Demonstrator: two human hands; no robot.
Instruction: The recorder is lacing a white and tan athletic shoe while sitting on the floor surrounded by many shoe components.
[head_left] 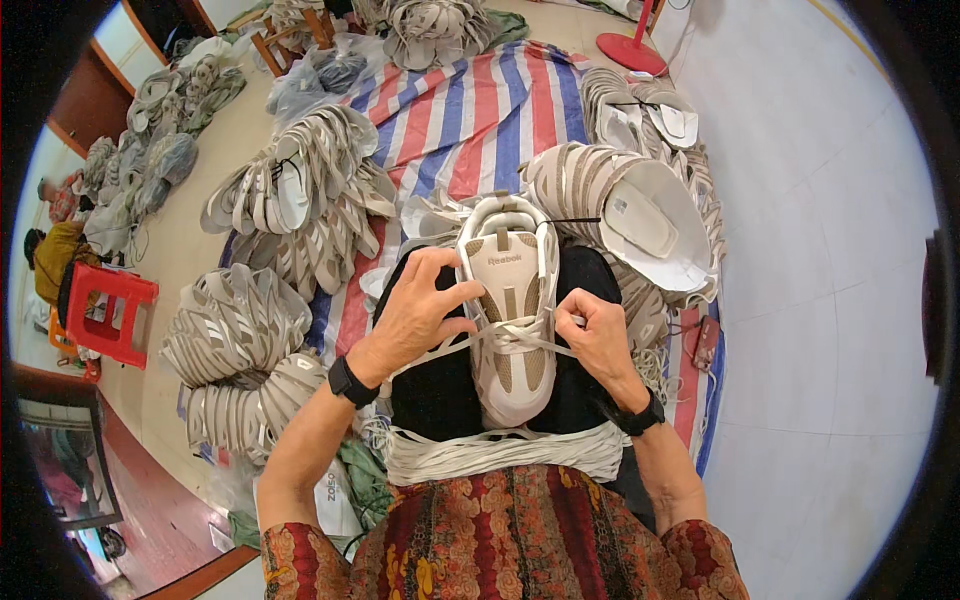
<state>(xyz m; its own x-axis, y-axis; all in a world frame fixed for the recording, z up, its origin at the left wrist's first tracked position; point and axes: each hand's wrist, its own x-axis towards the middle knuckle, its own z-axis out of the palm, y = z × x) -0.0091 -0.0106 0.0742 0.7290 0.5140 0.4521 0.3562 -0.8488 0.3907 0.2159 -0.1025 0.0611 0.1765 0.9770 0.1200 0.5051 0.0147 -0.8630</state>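
Observation:
A beige and white sneaker upper (511,275) lies over my black-covered lap, its toe toward me. Cream shoelace (520,338) crosses its lower eyelets, and loose lengths trail out to both sides. My left hand (422,308) is at the upper's left edge, thumb and index finger curved with a gap between them. On the other side, my right hand (598,338) is closed in a pinch on the shoelace. Its end between the fingers is mostly hidden. A thick bundle of white laces (505,456) stretches across my lap, below the toe.
Bundled shoe uppers (300,190) are heaped at left, with more uppers (620,205) at right. Beneath lies a striped plastic sheet (480,110). A red stool (110,312) and a seated person (58,265) are far left. A white wall (820,300) borders the right; a red stand base (632,54) is behind.

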